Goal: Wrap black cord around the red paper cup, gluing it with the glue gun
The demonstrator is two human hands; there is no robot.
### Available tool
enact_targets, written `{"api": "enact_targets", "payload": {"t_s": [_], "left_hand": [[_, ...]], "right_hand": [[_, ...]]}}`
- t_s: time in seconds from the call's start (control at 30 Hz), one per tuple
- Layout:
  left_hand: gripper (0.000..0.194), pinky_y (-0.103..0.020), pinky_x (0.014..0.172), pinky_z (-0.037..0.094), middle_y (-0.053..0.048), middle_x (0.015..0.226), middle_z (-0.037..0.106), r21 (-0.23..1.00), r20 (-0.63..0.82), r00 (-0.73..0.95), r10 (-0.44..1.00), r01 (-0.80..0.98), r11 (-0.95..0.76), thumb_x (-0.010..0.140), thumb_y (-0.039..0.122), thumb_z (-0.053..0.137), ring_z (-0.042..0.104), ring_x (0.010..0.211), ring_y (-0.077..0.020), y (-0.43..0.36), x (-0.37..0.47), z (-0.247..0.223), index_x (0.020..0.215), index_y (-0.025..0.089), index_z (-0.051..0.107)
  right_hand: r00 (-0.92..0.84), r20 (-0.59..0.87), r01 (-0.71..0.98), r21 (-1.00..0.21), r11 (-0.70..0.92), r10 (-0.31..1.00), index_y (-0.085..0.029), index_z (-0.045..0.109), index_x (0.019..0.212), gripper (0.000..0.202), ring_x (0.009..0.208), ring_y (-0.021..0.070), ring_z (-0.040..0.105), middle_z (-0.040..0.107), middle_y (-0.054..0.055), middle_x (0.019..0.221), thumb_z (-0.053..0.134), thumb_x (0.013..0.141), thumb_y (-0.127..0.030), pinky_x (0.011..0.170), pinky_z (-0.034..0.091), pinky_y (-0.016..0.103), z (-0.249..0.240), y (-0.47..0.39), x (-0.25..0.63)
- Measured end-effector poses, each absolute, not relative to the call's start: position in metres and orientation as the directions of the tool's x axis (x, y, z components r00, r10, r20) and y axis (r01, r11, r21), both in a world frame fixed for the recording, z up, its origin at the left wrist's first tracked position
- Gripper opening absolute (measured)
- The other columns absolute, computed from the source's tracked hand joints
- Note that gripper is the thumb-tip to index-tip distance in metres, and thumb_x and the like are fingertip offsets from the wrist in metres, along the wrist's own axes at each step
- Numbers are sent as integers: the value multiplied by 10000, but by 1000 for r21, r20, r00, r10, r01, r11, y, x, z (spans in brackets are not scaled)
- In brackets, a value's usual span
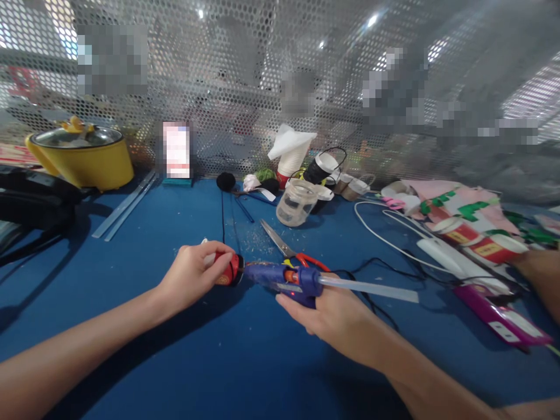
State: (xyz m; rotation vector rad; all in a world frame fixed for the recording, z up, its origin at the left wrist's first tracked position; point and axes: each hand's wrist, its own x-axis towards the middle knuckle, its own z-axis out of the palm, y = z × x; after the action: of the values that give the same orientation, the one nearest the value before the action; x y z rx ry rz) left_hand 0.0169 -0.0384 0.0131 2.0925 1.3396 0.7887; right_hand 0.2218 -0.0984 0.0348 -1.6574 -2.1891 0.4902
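My left hand (195, 268) is closed around a red paper cup (226, 269) tipped on its side, its dark-edged end facing right. A black cord (223, 216) runs from near the cup back to a black yarn ball (226, 181). In my right hand (332, 309) is a blue hot glue gun (280, 277), fingers wrapped round its handle. The gun's nozzle is at the dark end of the cup; whether they touch I cannot tell. A long translucent glue stick (371, 287) juts from the gun's rear. Just behind the gun lie scissors (284, 248) with red handles.
A clear plastic jar (296, 203) stands behind the scissors, near stacked paper cups (291, 154). Glue sticks (125, 204) and a yellow pot (85, 154) are at left. Cables, a purple power strip (499, 315) and another person's arm (540, 274) are at right. Perforated metal mesh (245, 87) closes off the back.
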Motion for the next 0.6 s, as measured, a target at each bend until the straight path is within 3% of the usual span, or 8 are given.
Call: {"api": "enact_targets", "payload": {"t_s": [0.17,0.6], "left_hand": [[253,-207,562,458,-20,690,680,703,210,335,918,601,-380,773,332,457,605,616,-146,-39,17,12,793,165,647],[252,-189,519,475,-18,636,675,738,216,354,910,551,-390,777,335,453,618,560,-138,-41,19,13,790,154,628]], "right_hand": [[-174,49,831,-529,174,983,-201,575,669,154,436,140,510,462,-32,402,480,741,-299,443,376,237,36,-94,218],[-94,-204,760,-647,-62,974,-192,426,546,229,331,82,439,445,-46,387,453,742,-307,350,350,187,42,-81,211]]}}
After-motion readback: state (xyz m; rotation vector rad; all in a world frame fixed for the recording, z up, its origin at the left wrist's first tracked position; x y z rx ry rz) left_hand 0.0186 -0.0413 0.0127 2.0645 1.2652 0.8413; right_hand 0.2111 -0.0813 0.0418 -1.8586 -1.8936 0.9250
